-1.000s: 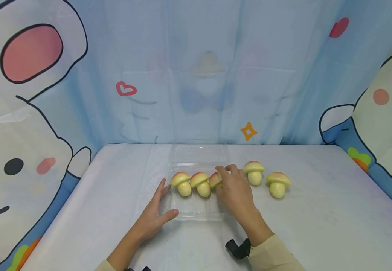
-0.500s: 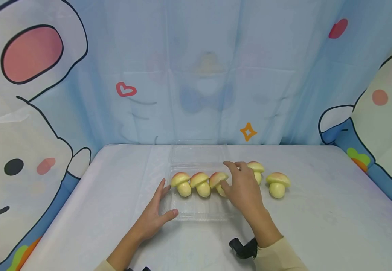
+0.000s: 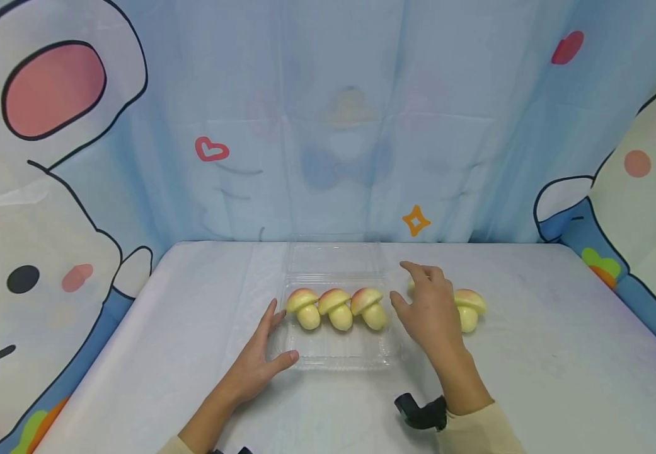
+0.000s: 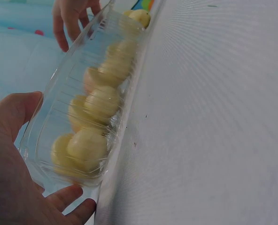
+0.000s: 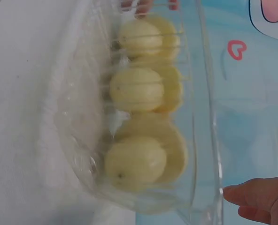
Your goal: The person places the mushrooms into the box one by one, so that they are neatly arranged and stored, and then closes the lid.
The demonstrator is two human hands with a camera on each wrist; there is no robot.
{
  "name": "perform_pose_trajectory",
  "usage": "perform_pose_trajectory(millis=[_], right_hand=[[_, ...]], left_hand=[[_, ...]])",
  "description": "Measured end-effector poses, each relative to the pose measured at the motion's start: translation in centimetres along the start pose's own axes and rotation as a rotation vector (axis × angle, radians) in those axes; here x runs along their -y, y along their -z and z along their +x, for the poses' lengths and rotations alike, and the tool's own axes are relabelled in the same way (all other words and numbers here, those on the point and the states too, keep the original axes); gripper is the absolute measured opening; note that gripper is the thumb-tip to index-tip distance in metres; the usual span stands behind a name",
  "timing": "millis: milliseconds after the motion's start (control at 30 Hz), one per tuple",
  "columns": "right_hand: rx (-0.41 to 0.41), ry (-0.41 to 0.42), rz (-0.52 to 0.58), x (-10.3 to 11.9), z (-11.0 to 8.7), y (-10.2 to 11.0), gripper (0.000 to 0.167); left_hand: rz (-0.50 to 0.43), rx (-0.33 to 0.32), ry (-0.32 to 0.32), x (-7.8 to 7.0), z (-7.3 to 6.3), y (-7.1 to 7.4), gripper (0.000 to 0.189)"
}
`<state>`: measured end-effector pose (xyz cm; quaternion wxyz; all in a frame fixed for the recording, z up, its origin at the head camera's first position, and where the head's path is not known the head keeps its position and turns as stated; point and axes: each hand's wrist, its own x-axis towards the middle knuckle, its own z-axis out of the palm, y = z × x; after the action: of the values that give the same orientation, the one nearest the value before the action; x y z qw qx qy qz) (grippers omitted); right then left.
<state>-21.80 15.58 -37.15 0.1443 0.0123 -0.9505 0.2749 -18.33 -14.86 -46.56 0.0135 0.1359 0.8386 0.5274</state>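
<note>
A black angular device [image 3: 423, 413] is located at the right wrist, near the beige sleeve [image 3: 477, 432], above the white cloth-covered table [image 3: 543, 384]. The left hand [image 3: 255, 364] is at the left side of the clear plastic container [image 3: 328, 350]; thumb and fingers are spread wide around its near left corner, thumb at the rim. Three pale yellow mushroom-shaped pieces with reddish-tinged caps [image 3: 340, 315] lie in a left-to-right row inside the container, stems toward the near side. The right hand [image 3: 431, 309] is right of the container, thumb and index finger apart; a fourth piece [image 3: 411, 286] is mostly hidden behind it, and contact cannot be told. A fifth piece [image 3: 468, 306] rests farther right. The clear hinged lid [image 3: 333, 258] lies open on the far side, before the light blue printed curtain [image 3: 328, 63]
</note>
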Motion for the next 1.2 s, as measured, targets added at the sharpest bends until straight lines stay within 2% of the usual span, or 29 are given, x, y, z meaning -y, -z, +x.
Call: perform_pose_trajectory(millis=[500, 1067, 1200], right_hand=[[-0.074, -0.056, 0.066, -2.0, 0.2, 1.4, 0.057], [-0.106, -0.167, 0.047, -3.8, 0.5, 2.3, 0.058], [-0.097, -0.221, 0.04, -4.2, 0.7, 2.3, 0.059]], left_hand=[[-0.008, 0.006, 0.006, -0.2, 0.0, 0.0, 0.1], [-0.005, 0.006, -0.001, -0.1, 0.0, 0.0, 0.1], [-0.006, 0.007, 0.001, -0.1, -0.1, 0.0, 0.1]])
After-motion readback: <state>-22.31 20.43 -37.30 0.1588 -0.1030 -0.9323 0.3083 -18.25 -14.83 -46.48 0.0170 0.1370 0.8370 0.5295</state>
